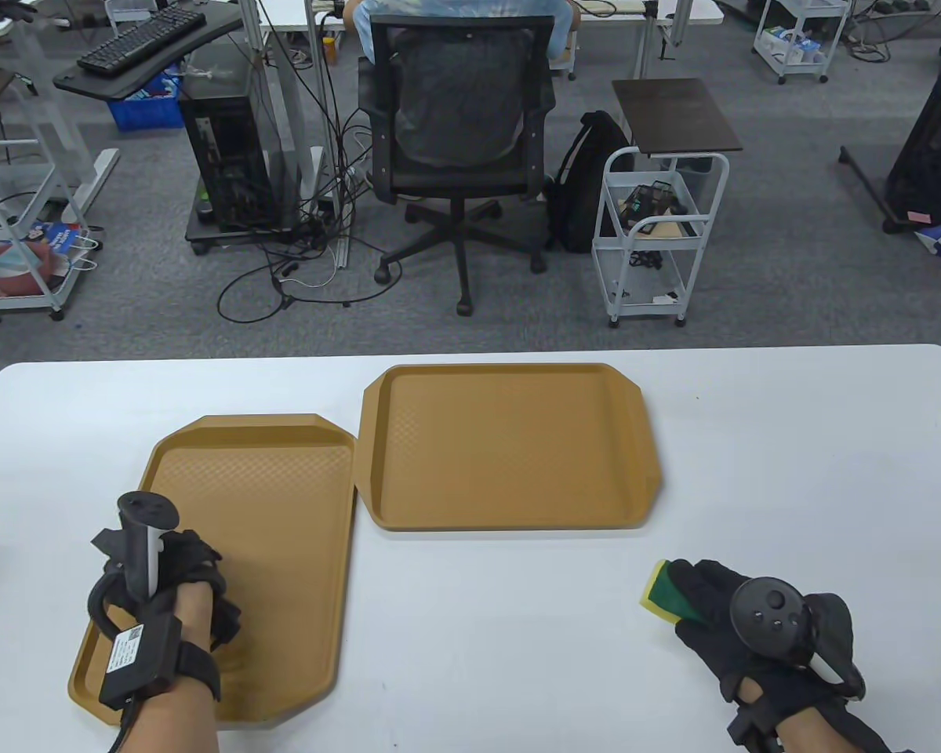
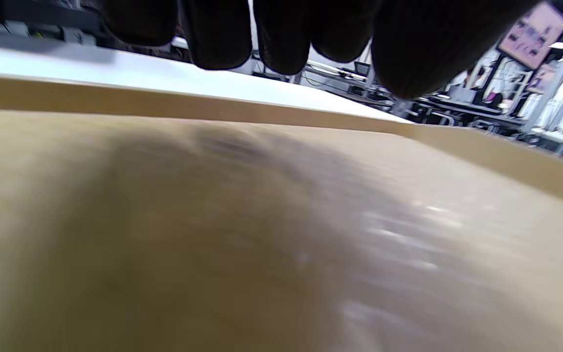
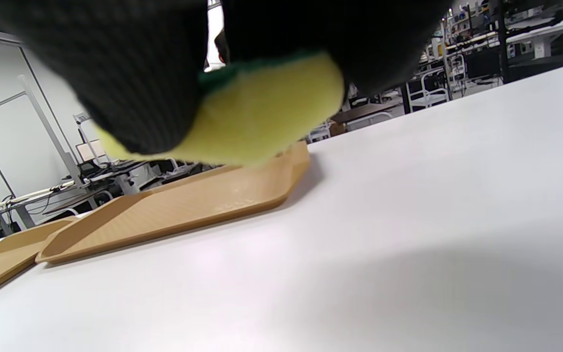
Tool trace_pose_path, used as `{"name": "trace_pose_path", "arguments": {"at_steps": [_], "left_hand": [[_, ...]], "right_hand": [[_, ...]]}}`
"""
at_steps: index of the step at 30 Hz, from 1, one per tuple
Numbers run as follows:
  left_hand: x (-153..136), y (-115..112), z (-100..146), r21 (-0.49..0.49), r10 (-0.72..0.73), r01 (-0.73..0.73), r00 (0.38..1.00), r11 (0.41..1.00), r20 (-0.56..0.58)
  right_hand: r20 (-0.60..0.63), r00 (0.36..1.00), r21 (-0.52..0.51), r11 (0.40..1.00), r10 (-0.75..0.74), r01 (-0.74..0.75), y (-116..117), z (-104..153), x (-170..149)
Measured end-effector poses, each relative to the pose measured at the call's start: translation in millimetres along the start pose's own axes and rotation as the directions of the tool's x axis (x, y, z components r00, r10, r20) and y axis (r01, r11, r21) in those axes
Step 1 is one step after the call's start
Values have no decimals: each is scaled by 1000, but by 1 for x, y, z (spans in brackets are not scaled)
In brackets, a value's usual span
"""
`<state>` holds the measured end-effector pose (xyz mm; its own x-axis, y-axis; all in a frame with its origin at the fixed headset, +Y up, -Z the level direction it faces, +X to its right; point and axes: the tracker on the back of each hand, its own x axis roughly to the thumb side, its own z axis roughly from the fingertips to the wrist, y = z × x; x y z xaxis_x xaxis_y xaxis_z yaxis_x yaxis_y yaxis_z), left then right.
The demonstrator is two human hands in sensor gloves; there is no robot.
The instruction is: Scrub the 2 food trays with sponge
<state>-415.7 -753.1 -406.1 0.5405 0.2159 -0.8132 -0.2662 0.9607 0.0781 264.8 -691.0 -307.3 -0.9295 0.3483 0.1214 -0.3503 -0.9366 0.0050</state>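
Two tan food trays lie side by side on the white table (image 1: pixel 792 471). The left tray (image 1: pixel 282 502) runs lengthwise toward me, and the right tray (image 1: pixel 510 447) lies crosswise farther back. My left hand (image 1: pixel 204 584) is over the near left part of the left tray (image 2: pixel 213 220), its fingers (image 2: pixel 281 39) loosely curled just above the surface and holding nothing. My right hand (image 1: pixel 706 604) grips a yellow and green sponge (image 1: pixel 657 594) near the table's front right. In the right wrist view the sponge (image 3: pixel 262 117) hangs slightly above the table, with the right tray (image 3: pixel 174 215) beyond it.
Past the table's far edge stand a black office chair (image 1: pixel 459 133) with a person seated in it, a white wheeled cart (image 1: pixel 659 227) and a black backpack (image 1: pixel 588 180). Bare white table surface lies between the trays and my right hand.
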Motion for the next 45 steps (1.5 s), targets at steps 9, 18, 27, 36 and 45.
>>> {"name": "trace_pose_path", "arguments": {"at_steps": [9,18,27,36,45], "left_hand": [[-17,-13,-43,-92,-54,42,990,995,-128],[-21,-2,-70,-123,-45,21,981,992,-188],[-22,33,-62,-18,156,-160,978,987,-140],[6,61,-34,70,213,-215,976,974,32],[115,28,37,-102,181,-152,898,983,401]], "right_hand": [[-34,999,-14,1000,18,-19,0,0,-4],[-72,997,-15,1000,11,-12,1,-2,-11],[-70,998,-14,1000,5,-6,0,-3,-13],[-57,998,-26,1000,-9,7,-1,-3,-12],[-55,998,-35,999,-25,23,-1,-2,-12]]}}
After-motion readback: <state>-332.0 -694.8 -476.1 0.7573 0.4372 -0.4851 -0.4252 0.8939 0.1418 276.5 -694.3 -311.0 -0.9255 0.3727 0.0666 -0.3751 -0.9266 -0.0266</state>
